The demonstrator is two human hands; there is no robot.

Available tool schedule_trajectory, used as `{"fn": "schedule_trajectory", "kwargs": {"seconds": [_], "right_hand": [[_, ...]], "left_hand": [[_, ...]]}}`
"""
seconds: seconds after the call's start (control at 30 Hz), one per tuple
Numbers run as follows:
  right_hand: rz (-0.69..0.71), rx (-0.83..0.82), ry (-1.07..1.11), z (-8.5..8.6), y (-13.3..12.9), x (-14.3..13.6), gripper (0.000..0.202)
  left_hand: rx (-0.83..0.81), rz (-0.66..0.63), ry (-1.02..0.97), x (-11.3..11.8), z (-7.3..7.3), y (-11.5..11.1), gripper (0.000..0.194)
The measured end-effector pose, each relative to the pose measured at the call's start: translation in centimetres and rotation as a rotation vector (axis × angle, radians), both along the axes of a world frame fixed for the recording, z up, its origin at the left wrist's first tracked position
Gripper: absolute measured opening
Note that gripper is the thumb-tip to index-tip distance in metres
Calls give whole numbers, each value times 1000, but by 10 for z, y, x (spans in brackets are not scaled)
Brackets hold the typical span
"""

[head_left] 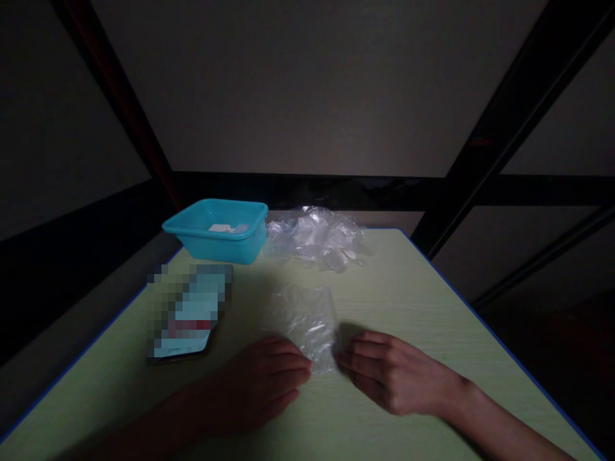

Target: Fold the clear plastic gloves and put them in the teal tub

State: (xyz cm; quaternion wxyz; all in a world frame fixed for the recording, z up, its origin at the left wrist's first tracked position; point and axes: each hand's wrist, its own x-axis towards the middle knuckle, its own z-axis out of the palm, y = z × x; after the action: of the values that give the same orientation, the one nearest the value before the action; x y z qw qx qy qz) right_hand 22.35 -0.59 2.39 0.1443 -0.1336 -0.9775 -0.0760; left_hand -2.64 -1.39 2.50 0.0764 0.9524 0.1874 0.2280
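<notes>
Clear bag: we see the clear plastic bag (302,314) lying creased at the lower centre of the frame, between our two hands.
Left hand: our left hand (269,378), lower centre-left, has its fingers close together, the tips on the bag's near left edge.
Right hand: our right hand (384,371), lower right of centre, is curled with its fingertips at the near right corner; in this dim light we cannot tell whether either hand is pinching film or only resting on it.
Handling the film: we judge that light, even fingertip pressure at both near corners suits it; film this thin probably slides and clings, so a gentle outward draw should ease creases better than a tug.
Blue basin: beyond, at centre-left, the blue basin (218,248) holds a few white pieces (221,228), well below its rim.
Plastic pile: touching or just beside the basin, a heap of crumpled clear plastic (314,234) has whitish areas we cannot make out.
Left side: a flat, pixelated object (196,314) lies nearer us than the basin.
Support: everything rests on the pale green desk (408,301).
</notes>
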Motion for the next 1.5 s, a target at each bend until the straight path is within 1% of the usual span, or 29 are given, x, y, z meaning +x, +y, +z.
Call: {"fn": "schedule_trajectory", "kwargs": {"seconds": [0.1, 0.13, 0.27, 0.37, 0.5, 0.67, 0.73, 0.93, 1.1, 1.3, 1.4, 1.5], "right_hand": [[-20, -23, 63, 0, 2, 0, 23], [-27, -35, 92, 0, 3, -1, 23], [-64, -91, 194, 4, 5, 0, 20], [-73, -103, 183, 8, 6, 3, 23], [-33, -62, 119, 10, 5, 5, 27], [-23, -24, 50, 6, 1, 2, 24], [-15, -18, 31, 4, 0, 1, 22], [-16, 7, 1, 4, 0, -1, 27], [-14, 29, 41, 5, 2, 1, 31], [-95, 13, 119, 4, 2, 0, 23], [-131, -8, 157, 6, 2, -1, 25], [-153, -69, 191, 6, 2, -1, 27]], "left_hand": [[32, 32, -24, -2, -4, 0, 21], [55, 49, -29, -2, -5, 0, 23], [129, 136, -27, -5, -9, -2, 43], [121, 179, -25, -6, -11, -4, 46], [130, 179, -34, -5, -11, -4, 38], [125, 110, -38, -1, -9, -4, 23], [106, 104, -37, 1, -10, -5, 20], [96, 124, -61, 2, -10, -6, 16], [95, 122, -54, 4, -8, -6, 18], [178, 208, -103, 3, -12, -7, 27], [245, 248, -100, 2, -15, -8, 25], [298, 280, -81, 3, -15, -7, 19]]}}
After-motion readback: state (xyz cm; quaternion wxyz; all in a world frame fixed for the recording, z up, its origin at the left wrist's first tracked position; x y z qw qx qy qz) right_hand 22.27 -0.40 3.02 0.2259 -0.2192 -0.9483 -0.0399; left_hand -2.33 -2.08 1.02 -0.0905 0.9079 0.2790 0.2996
